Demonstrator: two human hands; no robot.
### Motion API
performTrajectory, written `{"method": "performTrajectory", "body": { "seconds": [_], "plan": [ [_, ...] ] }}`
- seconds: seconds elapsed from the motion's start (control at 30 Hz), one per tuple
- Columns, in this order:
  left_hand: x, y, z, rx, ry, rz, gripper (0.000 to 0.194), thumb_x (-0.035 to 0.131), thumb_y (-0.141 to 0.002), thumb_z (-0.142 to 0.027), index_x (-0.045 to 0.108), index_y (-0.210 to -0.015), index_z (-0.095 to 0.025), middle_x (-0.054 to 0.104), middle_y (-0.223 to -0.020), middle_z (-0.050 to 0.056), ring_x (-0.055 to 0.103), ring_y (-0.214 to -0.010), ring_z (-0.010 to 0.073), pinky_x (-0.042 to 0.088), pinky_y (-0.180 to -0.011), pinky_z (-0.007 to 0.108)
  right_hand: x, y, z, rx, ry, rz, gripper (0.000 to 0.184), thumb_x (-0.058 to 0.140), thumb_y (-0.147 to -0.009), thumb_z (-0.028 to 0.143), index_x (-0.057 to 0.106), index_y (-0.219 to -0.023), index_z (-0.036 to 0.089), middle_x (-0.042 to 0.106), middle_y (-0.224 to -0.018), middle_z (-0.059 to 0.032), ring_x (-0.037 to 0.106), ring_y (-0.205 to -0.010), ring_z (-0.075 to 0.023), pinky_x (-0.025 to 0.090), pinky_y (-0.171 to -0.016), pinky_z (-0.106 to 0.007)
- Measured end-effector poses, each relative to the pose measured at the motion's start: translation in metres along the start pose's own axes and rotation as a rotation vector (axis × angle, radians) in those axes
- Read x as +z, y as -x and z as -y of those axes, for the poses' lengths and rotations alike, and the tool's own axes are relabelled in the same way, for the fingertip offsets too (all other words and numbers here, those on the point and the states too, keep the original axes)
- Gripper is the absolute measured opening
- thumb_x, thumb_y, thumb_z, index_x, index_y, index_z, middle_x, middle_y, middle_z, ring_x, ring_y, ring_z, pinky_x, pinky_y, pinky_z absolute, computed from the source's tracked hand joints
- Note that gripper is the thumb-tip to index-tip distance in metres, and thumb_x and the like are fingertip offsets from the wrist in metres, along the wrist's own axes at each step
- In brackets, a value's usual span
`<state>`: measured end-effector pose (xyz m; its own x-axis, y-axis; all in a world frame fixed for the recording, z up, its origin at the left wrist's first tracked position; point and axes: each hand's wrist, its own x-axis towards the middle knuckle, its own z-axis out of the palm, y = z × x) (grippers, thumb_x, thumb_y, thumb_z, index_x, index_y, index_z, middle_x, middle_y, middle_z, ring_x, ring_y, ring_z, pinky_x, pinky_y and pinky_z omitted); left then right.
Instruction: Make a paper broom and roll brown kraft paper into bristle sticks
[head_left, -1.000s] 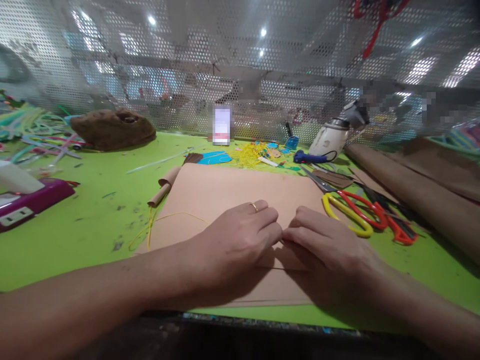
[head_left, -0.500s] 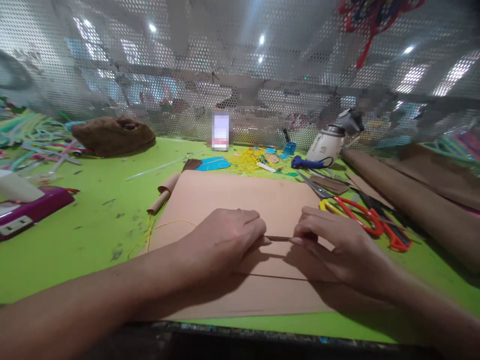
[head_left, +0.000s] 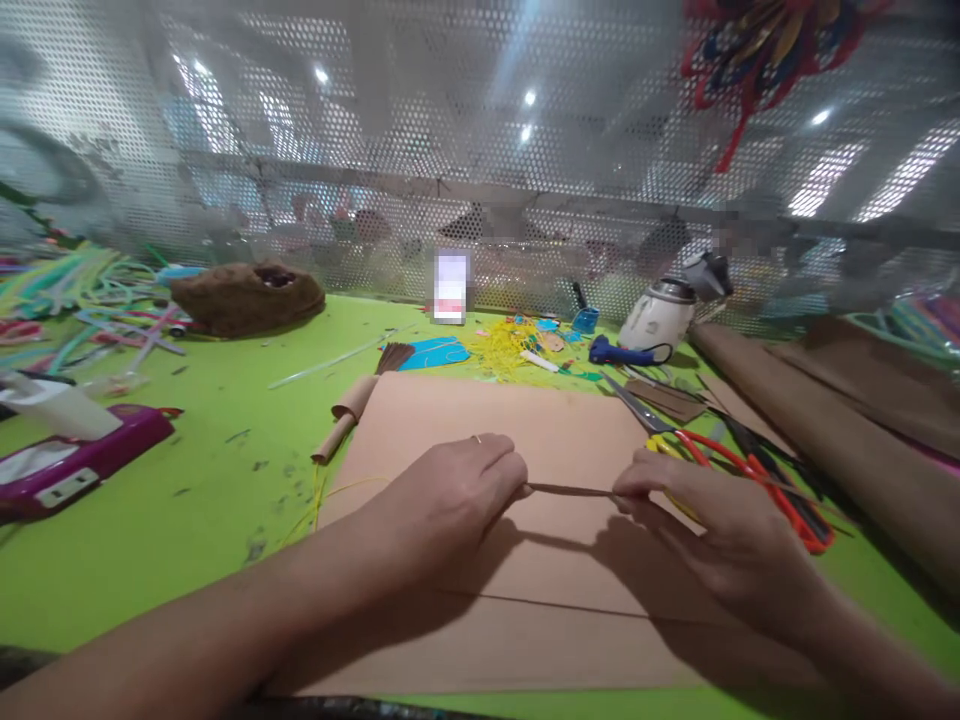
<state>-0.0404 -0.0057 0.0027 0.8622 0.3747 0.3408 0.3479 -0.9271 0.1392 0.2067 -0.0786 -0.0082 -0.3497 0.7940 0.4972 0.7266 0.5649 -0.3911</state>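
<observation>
- Perforated screen (head_left: 360,120) across the background; in front of it, bright green tabletop (head_left: 217,400), with a lit phone (head_left: 450,285) upright near the screen's foot;
- on the near part of the tabletop, beneath both hands, tan paper sheet (head_left: 487,430); dark line across its near portion — fold or edge, impossible to tell;
- just above that sheet, between the hands, narrow brown strip (head_left: 571,490), nearly straight, with shadow on the sheet below;
- left hand (head_left: 461,490) curled, pinching the strip at one side; right hand (head_left: 705,510) pinching it at the other, thumb beneath;
- just changed: from fingertips meeting a second ago to hands plainly apart, wider than at half a second — with a growing length of strip bared between;
- by judgement, more strip now workable and visible, drawn fairly taut, without any sign of tearing;
- just beyond the right hand, red-handled scissors (head_left: 654,420); farther back, tangled yellow threads (head_left: 517,345); off to the left, purple power strip (head_left: 127,455).
</observation>
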Motion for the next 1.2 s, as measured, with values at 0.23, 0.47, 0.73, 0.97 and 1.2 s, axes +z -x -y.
{"method": "performTrajectory", "body": {
  "seconds": [0.23,0.47,0.73,0.97,1.2],
  "plan": [
    [-0.004,0.004,-0.005,-0.003,0.007,-0.028,0.004,0.049,-0.082,-0.014,0.049,-0.086,-0.017,0.053,-0.077,0.002,0.047,-0.065,0.0148,0.038,-0.059,0.026,-0.005,-0.003,0.001,0.12,-0.119,-0.034,0.008,0.057,-0.086,0.02,0.06,-0.08,0.023,0.063,-0.071,0.0007,0.06,-0.064,-0.0134,0.045,-0.058,-0.024],
    [0.005,0.008,-0.006,-0.017,0.021,-0.117,0.01,0.048,-0.082,-0.013,0.049,-0.09,-0.018,0.053,-0.075,0.002,0.047,-0.067,0.0154,0.038,-0.063,0.027,-0.006,0.001,0.0,0.231,-0.247,-0.094,0.005,0.06,-0.085,0.025,0.063,-0.081,0.022,0.063,-0.073,-0.001,0.06,-0.067,-0.0149,0.047,-0.058,-0.024],
    [0.004,0.008,-0.013,-0.095,0.083,-0.125,0.024,0.045,-0.078,-0.006,0.049,-0.097,-0.018,0.054,-0.077,0.002,0.049,-0.069,0.0159,0.038,-0.063,0.027,-0.002,-0.003,0.0,0.206,-0.37,-0.198,0.008,0.065,-0.08,0.021,0.063,-0.088,0.024,0.064,-0.081,-0.0018,0.062,-0.074,-0.0162,0.052,-0.062,-0.024],
    [0.008,0.009,-0.012,-0.129,0.08,-0.136,0.026,0.044,-0.076,-0.005,0.048,-0.098,-0.018,0.054,-0.08,0.003,0.047,-0.071,0.0169,0.037,-0.066,0.029,-0.002,0.001,-0.001,0.204,-0.358,-0.161,0.014,0.063,-0.082,0.018,0.062,-0.093,0.026,0.064,-0.083,-0.0005,0.062,-0.077,-0.0158,0.051,-0.065,-0.024],
    [0.005,0.009,-0.012,-0.101,0.067,-0.112,0.025,0.046,-0.075,-0.003,0.048,-0.095,-0.018,0.052,-0.079,0.002,0.045,-0.071,0.0166,0.036,-0.066,0.029,-0.003,0.0,0.0,0.168,-0.393,-0.159,0.017,0.062,-0.082,0.015,0.061,-0.094,0.027,0.063,-0.086,-0.0007,0.061,-0.081,-0.0155,0.05,-0.066,-0.024]
  ]
}}
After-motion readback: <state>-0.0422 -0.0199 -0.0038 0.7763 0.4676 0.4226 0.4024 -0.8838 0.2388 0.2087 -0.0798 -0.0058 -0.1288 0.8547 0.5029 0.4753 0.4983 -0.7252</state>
